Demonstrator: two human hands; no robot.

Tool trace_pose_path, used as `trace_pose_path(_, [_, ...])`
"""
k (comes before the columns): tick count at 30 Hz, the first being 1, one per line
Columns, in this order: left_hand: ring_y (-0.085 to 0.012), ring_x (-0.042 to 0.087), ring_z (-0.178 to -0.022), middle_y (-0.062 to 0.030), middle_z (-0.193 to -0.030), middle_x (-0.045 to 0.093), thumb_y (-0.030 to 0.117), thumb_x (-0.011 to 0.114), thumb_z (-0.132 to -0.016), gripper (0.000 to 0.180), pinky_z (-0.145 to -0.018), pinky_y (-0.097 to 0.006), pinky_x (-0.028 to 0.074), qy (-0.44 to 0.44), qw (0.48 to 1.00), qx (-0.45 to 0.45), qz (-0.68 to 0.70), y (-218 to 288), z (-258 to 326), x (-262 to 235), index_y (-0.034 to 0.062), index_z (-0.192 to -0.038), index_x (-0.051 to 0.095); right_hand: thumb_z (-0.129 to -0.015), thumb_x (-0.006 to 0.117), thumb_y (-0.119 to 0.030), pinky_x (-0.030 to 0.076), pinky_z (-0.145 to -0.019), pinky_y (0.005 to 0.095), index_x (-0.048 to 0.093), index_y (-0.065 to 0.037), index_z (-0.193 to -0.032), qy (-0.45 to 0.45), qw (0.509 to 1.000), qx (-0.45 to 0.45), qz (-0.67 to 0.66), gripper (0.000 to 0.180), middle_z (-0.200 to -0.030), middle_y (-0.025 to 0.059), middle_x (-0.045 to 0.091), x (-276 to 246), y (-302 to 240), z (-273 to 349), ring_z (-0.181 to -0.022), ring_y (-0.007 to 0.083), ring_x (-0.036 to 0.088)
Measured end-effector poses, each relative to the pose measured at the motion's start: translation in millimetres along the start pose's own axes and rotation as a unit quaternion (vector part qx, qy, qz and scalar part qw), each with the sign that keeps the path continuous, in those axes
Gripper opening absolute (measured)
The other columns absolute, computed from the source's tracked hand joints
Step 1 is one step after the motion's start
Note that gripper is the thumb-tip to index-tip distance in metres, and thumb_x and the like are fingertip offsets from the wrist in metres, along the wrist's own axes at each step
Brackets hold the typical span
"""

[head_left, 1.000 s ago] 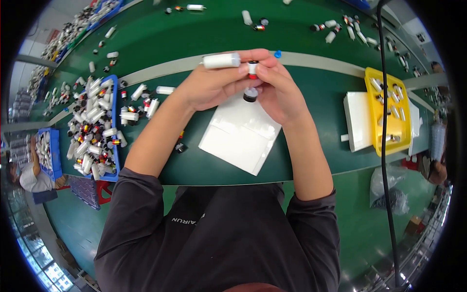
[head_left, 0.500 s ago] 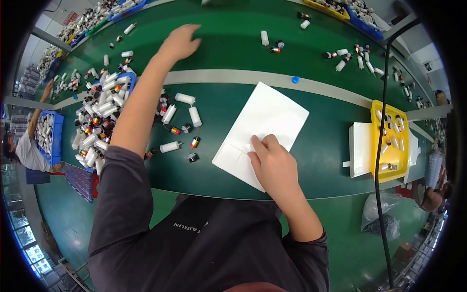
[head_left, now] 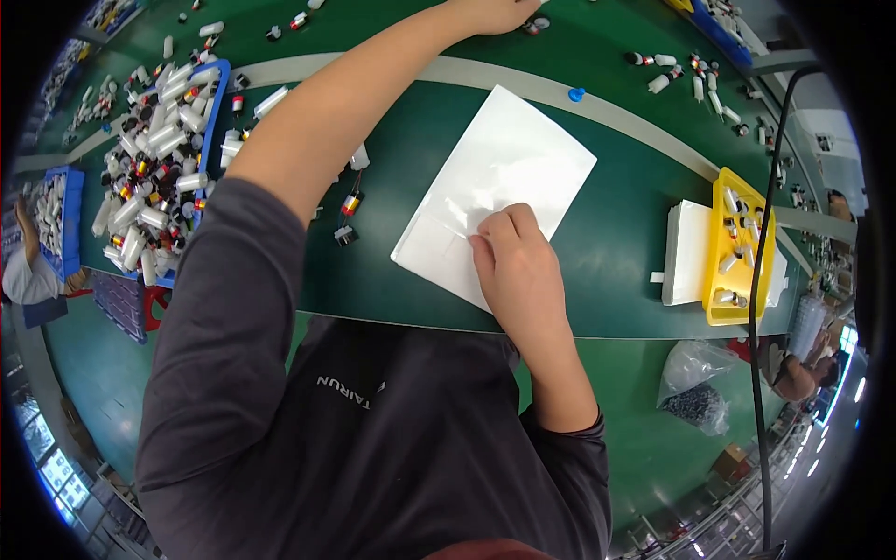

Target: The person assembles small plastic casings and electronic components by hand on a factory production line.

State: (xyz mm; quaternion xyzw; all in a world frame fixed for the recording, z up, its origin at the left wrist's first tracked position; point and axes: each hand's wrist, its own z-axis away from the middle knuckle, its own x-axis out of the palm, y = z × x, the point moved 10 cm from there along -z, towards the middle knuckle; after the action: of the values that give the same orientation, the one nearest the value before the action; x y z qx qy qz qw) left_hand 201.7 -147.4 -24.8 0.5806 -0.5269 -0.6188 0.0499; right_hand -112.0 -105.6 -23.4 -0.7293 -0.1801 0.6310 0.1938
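My right hand [head_left: 519,261] rests on a flat stack of white, glossy bags [head_left: 523,149] lying askew on the green bench. Its fingers are curled in and pinch the top bag by a seam, where the surface wrinkles and shines. Across the strip, my left hand [head_left: 495,13] reaches over the green belt at the picture's top edge. Its fingers look closed, with a bit of white at their tips; what they hold is mostly hidden. Just beside them lies a small dark-capped part [head_left: 537,25].
At left, a blue bin [head_left: 220,103] is heaped with white cylinders and small motor-like parts. A yellow tray [head_left: 723,313] with some of these stands at right beside a white stack [head_left: 686,252]. A black cable [head_left: 761,280] hangs before it. Loose parts [head_left: 350,203] lie under my left arm.
My left hand has moved right and farther out over the belt, to where a white cylinder lay. My right fingers have curled in, and the top bag has wrinkled. The whole view has shifted.
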Motion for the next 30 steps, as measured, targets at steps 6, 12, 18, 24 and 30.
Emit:
trace_pose_path(6, [-0.0147,0.061,-0.077,-0.0118,-0.115,0.064,0.020,0.054,-0.103,0.031,-0.072,-0.030,0.052,-0.104,0.750,-0.148,0.637,41,80,-11,-0.0034,-0.123,0.052,-0.080,0.074,-0.010,0.053,-0.068,0.0426,0.049,-0.001,-0.101,-0.034,0.999,-0.003,-0.026,0.033,-0.094,0.0167,0.056,-8,5,4,-0.077,0.0344,0.062])
trace_pose_path(12, [-0.0368,0.049,-0.135,-0.0276,-0.145,0.049,0.036,0.025,-0.110,0.042,-0.112,-0.045,0.042,-0.102,0.674,-0.168,0.712,76,148,-12,0.0044,-0.120,0.050,-0.081,0.080,-0.014,0.053,-0.069,0.0335,0.047,-0.004,-0.108,0.093,0.954,0.080,-0.273,0.044,-0.087,0.0088,0.061,-63,34,-34,-0.074,0.0234,0.067])
trace_pose_path(18, [-0.0360,0.055,-0.127,-0.0265,-0.142,0.051,0.034,0.030,-0.108,0.047,-0.109,-0.046,0.044,-0.157,0.618,-0.153,0.755,95,153,11,-0.0020,-0.132,0.047,-0.082,0.079,-0.003,0.051,-0.080,0.0284,0.045,-0.002,-0.123,0.281,0.930,-0.063,-0.228,0.053,-0.098,0.0088,0.062,-84,18,-70,-0.087,0.0150,0.061])
trace_pose_path(24, [-0.0274,0.057,-0.124,-0.0209,-0.139,0.055,0.022,0.042,-0.102,0.047,-0.108,-0.042,0.043,-0.208,0.742,-0.100,0.629,96,157,14,-0.0041,-0.141,0.045,-0.083,0.076,0.005,0.051,-0.083,0.0280,0.040,-0.001,-0.127,0.307,0.888,-0.093,-0.329,0.057,-0.104,0.0114,0.063,-71,47,-67,-0.091,0.0150,0.062])
trace_pose_path(30, [-0.0193,0.065,-0.112,-0.0134,-0.122,0.067,0.004,0.060,-0.096,0.037,-0.102,-0.033,0.049,-0.194,0.862,-0.025,0.468,94,151,5,-0.0032,-0.133,0.057,-0.080,0.076,0.003,0.052,-0.079,0.0273,0.045,-0.002,-0.123,0.345,0.887,-0.090,-0.293,0.053,-0.099,0.0097,0.068,-79,56,-65,-0.083,0.0135,0.062])
